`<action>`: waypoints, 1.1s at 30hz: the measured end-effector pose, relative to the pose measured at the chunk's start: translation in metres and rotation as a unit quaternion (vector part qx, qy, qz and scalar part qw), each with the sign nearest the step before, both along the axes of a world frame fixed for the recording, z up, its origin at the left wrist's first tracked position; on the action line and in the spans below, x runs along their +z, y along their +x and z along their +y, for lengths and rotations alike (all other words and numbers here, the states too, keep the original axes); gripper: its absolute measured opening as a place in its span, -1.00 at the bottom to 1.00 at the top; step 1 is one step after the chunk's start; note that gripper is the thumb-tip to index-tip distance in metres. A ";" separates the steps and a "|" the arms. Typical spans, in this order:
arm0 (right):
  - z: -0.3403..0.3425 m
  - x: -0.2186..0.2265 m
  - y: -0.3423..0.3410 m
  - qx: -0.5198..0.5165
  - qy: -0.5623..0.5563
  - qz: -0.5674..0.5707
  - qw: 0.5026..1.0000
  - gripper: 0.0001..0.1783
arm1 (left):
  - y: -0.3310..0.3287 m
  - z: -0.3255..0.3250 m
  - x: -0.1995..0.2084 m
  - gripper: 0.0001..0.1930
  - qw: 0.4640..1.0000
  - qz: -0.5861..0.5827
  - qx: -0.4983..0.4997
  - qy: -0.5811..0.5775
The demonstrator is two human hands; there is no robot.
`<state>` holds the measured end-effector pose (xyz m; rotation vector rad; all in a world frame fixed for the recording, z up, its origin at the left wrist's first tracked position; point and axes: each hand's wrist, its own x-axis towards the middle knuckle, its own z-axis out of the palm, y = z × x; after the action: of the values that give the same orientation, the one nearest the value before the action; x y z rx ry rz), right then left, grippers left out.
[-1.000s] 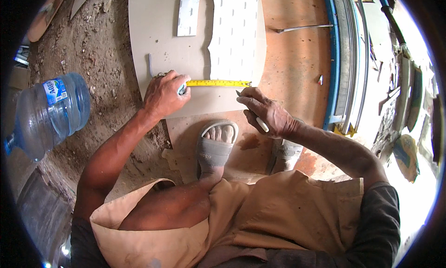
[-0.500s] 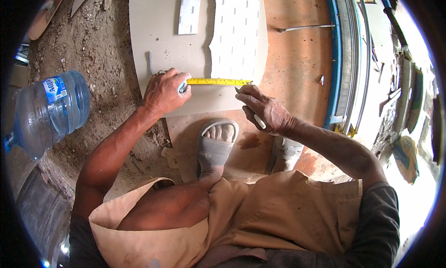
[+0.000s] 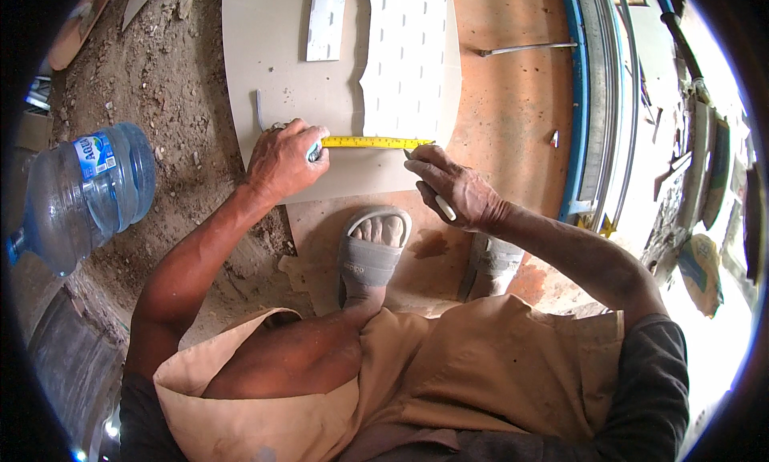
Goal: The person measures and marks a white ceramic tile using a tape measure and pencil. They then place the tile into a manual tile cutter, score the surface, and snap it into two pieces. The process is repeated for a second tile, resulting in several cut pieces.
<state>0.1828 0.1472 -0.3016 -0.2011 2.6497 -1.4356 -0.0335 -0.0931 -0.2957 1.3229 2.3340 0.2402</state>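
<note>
My left hand point(image 3: 287, 159) is closed around the case of a tape measure point(image 3: 364, 142). The yellow blade runs rightward, along the near edge of a white sheet with rows of slots point(image 3: 404, 58). At the blade's far end my right hand point(image 3: 463, 191) grips a pen point(image 3: 445, 208); its dark tip points at the tape and its pale end sticks out below the fingers. Whether the right fingers also hold the blade, I cannot tell. Both white sheet and tape lie over a large beige board point(image 3: 280, 62). A narrower slotted white strip point(image 3: 327, 22) rests farther up.
A big blue water bottle point(image 3: 96, 194) lies on its side at the left, by rough dirt point(image 3: 148, 78). Blue and grey metal rails point(image 3: 589, 126) run along the right, where a thin rod point(image 3: 529, 49) meets them. My sandalled foot point(image 3: 375, 246) stands just below the board.
</note>
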 end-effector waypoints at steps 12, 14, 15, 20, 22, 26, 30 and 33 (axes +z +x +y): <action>0.000 -0.004 -0.001 0.000 0.001 0.014 1.000 -0.55 | 0.000 -0.002 -0.003 -0.66 1.000 -0.006 0.003 -0.001; -0.001 -0.004 -0.002 -0.002 0.003 0.012 1.000 -0.55 | 0.000 -0.001 -0.002 -0.66 1.000 -0.006 0.005 -0.011; -0.001 -0.003 -0.002 -0.004 0.005 0.010 1.000 -0.55 | 0.000 0.000 -0.001 -0.66 1.000 -0.006 0.006 -0.016; 0.001 -0.002 -0.004 0.000 0.002 0.007 1.000 -0.56 | 0.000 0.000 0.000 -0.66 1.000 -0.002 0.004 -0.013; 0.000 -0.002 -0.003 -0.002 0.001 0.003 1.000 -0.56 | 0.000 0.001 0.001 -0.67 1.000 -0.004 0.004 -0.012; 0.000 -0.006 -0.002 -0.004 0.000 0.018 1.000 -0.57 | 0.001 0.001 0.000 -0.68 1.000 -0.003 0.006 -0.014; -0.001 -0.006 -0.003 -0.006 -0.005 0.007 1.000 -0.59 | 0.000 0.001 0.001 -0.68 1.000 -0.003 0.002 -0.005; 0.000 -0.008 -0.004 0.010 -0.022 0.018 1.000 -0.61 | 0.000 0.002 0.001 -0.67 1.000 0.000 -0.002 0.001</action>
<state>0.1789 0.1472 -0.3100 -0.2601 2.6374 -1.5003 -0.0332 -0.0915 -0.2946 1.3289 2.3311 0.2419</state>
